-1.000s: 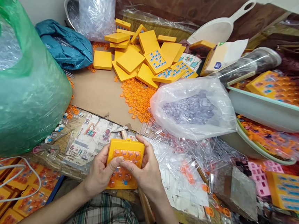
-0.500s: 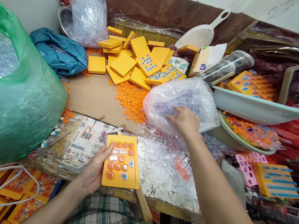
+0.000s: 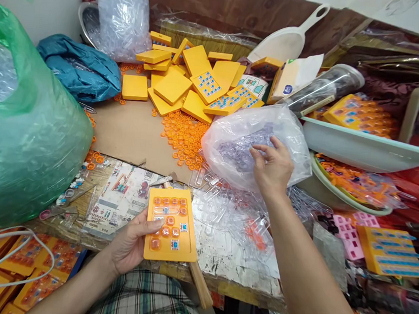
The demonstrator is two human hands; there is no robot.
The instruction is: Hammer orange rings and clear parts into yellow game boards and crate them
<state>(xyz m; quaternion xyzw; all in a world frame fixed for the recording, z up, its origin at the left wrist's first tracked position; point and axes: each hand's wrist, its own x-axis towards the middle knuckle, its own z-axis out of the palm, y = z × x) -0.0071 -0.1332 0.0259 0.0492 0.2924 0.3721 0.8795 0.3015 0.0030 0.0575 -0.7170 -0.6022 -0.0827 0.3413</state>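
My left hand (image 3: 134,241) grips a yellow keypad panel (image 3: 190,243) by its left side, thumb on the front face. Orange keycaps with clear covers fill much of the panel, and two of its positions show bare blue-and-white switches. Over a translucent plastic bag (image 3: 219,133) of small clear plastic pieces (image 3: 237,152), my right hand (image 3: 274,170) has thumb and index finger brought together. Whatever may be between those fingertips is too small to make out. Below the left hand's panel, a wooden handle (image 3: 201,286) sticks out past the table edge.
Yellow panels (image 3: 173,88) are piled at the back, behind loose orange rings (image 3: 185,138). A green bag (image 3: 29,161) bulges on the left. Clear oblong covers (image 3: 213,201) lie before the translucent bag. On the right stands a pale basin (image 3: 364,151); yellow panels (image 3: 43,274) fill a box lower left.
My right hand has drawn back and to the right over the bag, its thumb and index finger closing together. My left thumb has slid lower on the keypad panel.
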